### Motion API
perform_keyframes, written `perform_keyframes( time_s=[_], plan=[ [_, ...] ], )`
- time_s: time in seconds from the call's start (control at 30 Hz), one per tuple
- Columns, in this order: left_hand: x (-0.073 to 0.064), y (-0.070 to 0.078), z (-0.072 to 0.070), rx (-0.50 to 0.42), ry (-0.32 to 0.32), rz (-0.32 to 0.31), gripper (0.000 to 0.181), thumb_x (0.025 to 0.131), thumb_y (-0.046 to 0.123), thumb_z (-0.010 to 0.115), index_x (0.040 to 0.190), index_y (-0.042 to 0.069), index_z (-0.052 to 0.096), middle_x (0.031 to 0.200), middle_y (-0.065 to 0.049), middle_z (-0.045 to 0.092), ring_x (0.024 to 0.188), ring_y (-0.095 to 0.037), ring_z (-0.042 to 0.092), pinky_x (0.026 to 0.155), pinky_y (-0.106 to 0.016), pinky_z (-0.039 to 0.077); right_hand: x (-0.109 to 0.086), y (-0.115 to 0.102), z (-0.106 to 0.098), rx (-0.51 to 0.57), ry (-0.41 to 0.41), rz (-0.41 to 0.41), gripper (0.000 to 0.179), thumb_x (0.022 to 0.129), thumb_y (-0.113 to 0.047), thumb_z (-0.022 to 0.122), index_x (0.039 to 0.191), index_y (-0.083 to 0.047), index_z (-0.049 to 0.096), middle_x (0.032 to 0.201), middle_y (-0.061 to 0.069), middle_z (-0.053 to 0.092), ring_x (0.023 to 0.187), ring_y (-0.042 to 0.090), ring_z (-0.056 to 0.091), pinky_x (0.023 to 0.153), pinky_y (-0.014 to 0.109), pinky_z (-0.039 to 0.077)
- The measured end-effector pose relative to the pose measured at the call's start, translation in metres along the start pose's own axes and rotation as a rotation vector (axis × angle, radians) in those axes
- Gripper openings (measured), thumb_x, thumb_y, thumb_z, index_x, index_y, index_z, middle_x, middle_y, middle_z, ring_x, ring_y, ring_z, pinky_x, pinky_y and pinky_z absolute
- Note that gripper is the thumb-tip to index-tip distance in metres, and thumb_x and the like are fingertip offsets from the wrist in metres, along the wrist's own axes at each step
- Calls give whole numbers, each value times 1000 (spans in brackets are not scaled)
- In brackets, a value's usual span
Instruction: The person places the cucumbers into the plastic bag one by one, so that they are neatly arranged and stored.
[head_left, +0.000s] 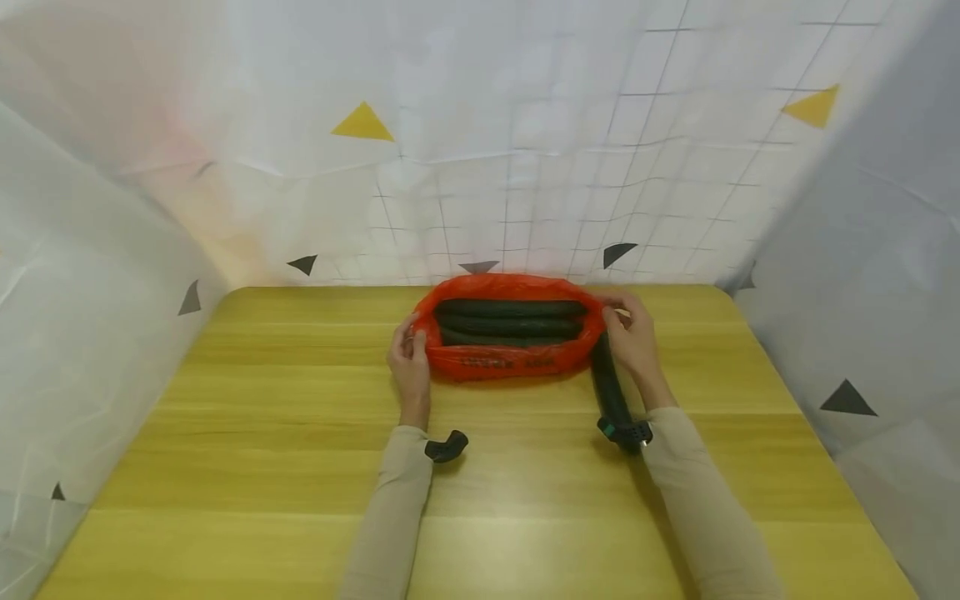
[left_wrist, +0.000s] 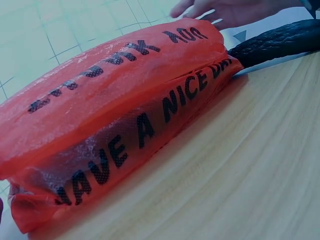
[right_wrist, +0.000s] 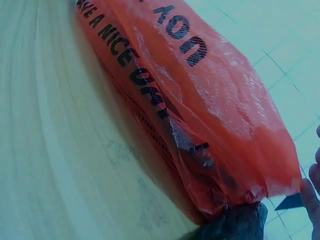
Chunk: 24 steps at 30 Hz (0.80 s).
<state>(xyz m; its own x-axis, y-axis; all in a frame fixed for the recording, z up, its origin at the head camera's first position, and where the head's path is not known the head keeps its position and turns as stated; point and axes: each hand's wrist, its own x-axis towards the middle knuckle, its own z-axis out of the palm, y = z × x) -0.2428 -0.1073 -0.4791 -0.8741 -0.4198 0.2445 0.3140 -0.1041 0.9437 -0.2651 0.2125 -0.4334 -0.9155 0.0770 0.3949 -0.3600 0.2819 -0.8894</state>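
Observation:
A red plastic bag (head_left: 498, 367) lies on the table with its mouth spread wide, and several dark green cucumbers (head_left: 510, 325) lie side by side inside. My left hand (head_left: 410, 367) pinches the bag's left rim. On the opposite side my right hand (head_left: 632, 342) grips the right rim between thumb and fingers. Outside the bag, another cucumber (head_left: 611, 387) lies beneath the right wrist, its far end beside the bag. Black print shows on the bag's front (left_wrist: 145, 125) in the left wrist view. Fingertips (right_wrist: 310, 195) meet the bag's edge in the right wrist view.
The wood-grain table (head_left: 247, 467) stretches out around the bag. A white sheet with grid lines (head_left: 465, 200) hangs behind the table's back edge, and pale sheets (head_left: 885, 317) flank both sides. A black wrist device (head_left: 446, 447) juts from the left sleeve.

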Motion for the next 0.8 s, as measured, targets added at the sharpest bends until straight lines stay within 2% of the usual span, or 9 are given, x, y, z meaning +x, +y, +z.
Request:
perform_keyframes(
  time_s=[0.13, 0.23, 0.3, 0.4, 0.53, 0.63, 0.8],
  plan=[
    [5, -14, -3, -23, -4, -6, 31, 94, 7, 54, 124, -1, 59, 117, -25, 57, 85, -14, 54, 75, -15, 45, -7, 2, -6, -25, 24, 47, 26, 93, 1, 50, 115, 9, 59, 115, 25, 55, 100, 19, 52, 82, 18, 44],
    [7, -22, -4, -26, 15, -14, 30, 94, 11, 56, 124, 4, 61, 121, -19, 58, 87, -11, 54, 77, -15, 46, -11, 2, -9, -92, -8, 94, 26, 93, -2, 52, 115, 9, 59, 115, 25, 57, 97, 17, 54, 78, 14, 43],
    [8, -23, -5, -23, 30, -14, 29, 94, 13, 56, 123, 7, 62, 120, -16, 59, 87, -10, 54, 77, -15, 46, -13, 2, -12, -131, -52, 135, 27, 93, -4, 52, 116, 9, 58, 115, 26, 57, 96, 19, 53, 75, 13, 42],
    [7, -24, -4, -17, 41, -4, 28, 94, 15, 57, 121, 10, 63, 115, -11, 60, 85, -11, 55, 75, -16, 46, -14, 7, -16, -185, -142, 206, 33, 94, -9, 54, 121, 9, 53, 115, 29, 55, 99, 30, 55, 76, 17, 43],
    [7, -24, -4, -19, 38, 0, 26, 95, 15, 57, 119, 13, 64, 112, -7, 61, 85, -12, 55, 75, -17, 46, -16, 29, -24, -278, -293, 343, 53, 94, -32, 55, 132, 3, 42, 123, 28, 52, 112, 41, 52, 85, 36, 48],
    [8, -25, -5, -19, 37, -4, 26, 94, 15, 57, 120, 12, 64, 116, -9, 60, 84, -12, 53, 75, -16, 46, -20, 40, -28, -342, -390, 428, 67, 92, -47, 53, 137, 0, 35, 128, 28, 49, 113, 40, 52, 85, 42, 50],
    [7, -24, -5, -25, 25, -17, 30, 94, 14, 57, 123, 7, 62, 121, -16, 58, 82, -10, 52, 75, -15, 45, -21, 38, -28, -375, -448, 485, 74, 91, -50, 54, 139, 2, 32, 127, 29, 49, 102, 34, 57, 76, 31, 51]
  ],
)
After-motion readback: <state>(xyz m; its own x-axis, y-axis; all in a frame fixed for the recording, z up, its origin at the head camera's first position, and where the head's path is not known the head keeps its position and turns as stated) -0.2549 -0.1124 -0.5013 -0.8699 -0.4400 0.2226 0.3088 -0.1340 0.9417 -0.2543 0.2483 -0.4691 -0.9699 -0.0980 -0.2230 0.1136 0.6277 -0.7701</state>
